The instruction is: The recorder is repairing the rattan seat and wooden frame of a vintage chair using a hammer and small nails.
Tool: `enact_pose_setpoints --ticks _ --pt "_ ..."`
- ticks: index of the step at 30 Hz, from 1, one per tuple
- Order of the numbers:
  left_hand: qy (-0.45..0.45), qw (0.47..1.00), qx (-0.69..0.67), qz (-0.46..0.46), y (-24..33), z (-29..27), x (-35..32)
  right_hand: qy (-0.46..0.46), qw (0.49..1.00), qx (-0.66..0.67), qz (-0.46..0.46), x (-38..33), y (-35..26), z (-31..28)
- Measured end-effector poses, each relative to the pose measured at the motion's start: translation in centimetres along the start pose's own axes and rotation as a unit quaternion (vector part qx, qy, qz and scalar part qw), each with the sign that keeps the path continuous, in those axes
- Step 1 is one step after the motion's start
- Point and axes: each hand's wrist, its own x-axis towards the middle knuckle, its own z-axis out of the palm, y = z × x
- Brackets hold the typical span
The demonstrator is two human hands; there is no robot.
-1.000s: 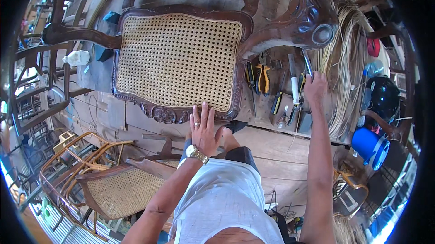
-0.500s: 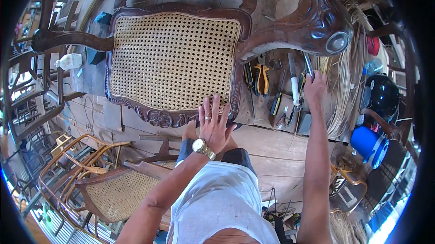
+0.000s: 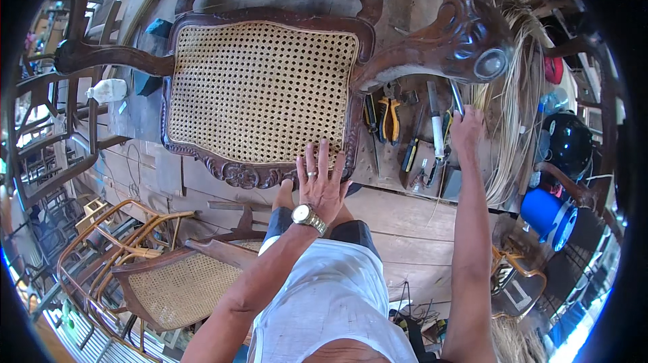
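A carved dark wooden armchair (image 3: 226,173) with a woven cane seat (image 3: 263,90) lies on the workbench in front of me. My left hand (image 3: 322,184) rests on the front right corner of the seat, fingers spread flat over the cane and the frame. Right of the chair, below its curved arm (image 3: 432,49), my right hand (image 3: 467,130) is closed around a slim, shiny metal tool (image 3: 457,96). The tool's upper end meets the arm's outline, and my fingers hide its lower part, so its kind is unclear.
Yellow-and-black pliers (image 3: 389,120), a screwdriver (image 3: 410,155) and a white-handled tool (image 3: 437,135) lie between my hands. Loose cane strands (image 3: 506,160) run along the right. Beyond are a black helmet (image 3: 567,140) and blue bucket (image 3: 545,213). Another cane chair (image 3: 179,289) stands lower left.
The view has shifted slightly. My right hand keeps hold of the metal tool, and my left hand stays flat on the seat corner.
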Motion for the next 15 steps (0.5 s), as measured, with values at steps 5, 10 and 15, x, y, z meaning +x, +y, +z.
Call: enact_pose_setpoints --ticks 5,10,15 --pt "-0.016 0.995 -0.097 -0.011 -1.5 -1.9 -0.7 0.037 0.999 0.018 -0.005 -0.8 2.1 0.9" --pt "0.052 0.998 -0.03 -0.025 -7.5 -1.8 -6.0 0.08 0.988 0.133 -0.009 -5.0 1.1 -2.5" --pt "0.009 0.999 -0.037 -0.012 -5.6 -2.8 -6.2 -0.115 0.942 0.308 0.068 -13.2 -1.2 -6.6"
